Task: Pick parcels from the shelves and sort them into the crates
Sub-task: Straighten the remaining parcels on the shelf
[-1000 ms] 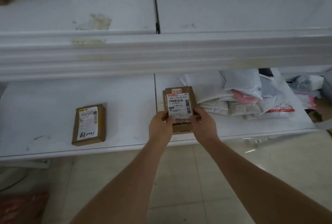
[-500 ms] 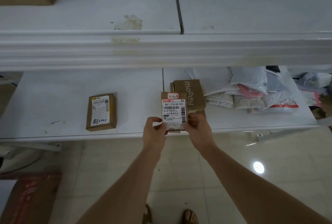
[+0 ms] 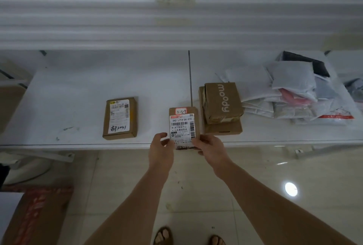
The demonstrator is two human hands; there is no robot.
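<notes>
I hold a small brown cardboard parcel (image 3: pixel 183 124) with a white barcode label and a "3-3-9" tag, lifted just in front of the lower shelf's edge (image 3: pixel 78 144). My left hand (image 3: pixel 161 150) pinches its lower left corner, and my right hand (image 3: pixel 211 149) grips its lower right side. Right behind it on the shelf, a brown "moody" box (image 3: pixel 223 102) lies on top of another flat box (image 3: pixel 224 127). Further left lies a brown parcel (image 3: pixel 119 118) marked "2041".
A heap of white and grey mailer bags (image 3: pixel 290 95) fills the shelf's right part. An upper shelf edge (image 3: pixel 176 18) overhangs. At the lower left stands a cardboard box with red tape (image 3: pixel 37 215). Tiled floor and my sandalled feet (image 3: pixel 188 237) lie below.
I have lifted the labelled parcel off the stack and drawn it toward me past the shelf edge, uncovering the "moody" box. The view has shifted back and down.
</notes>
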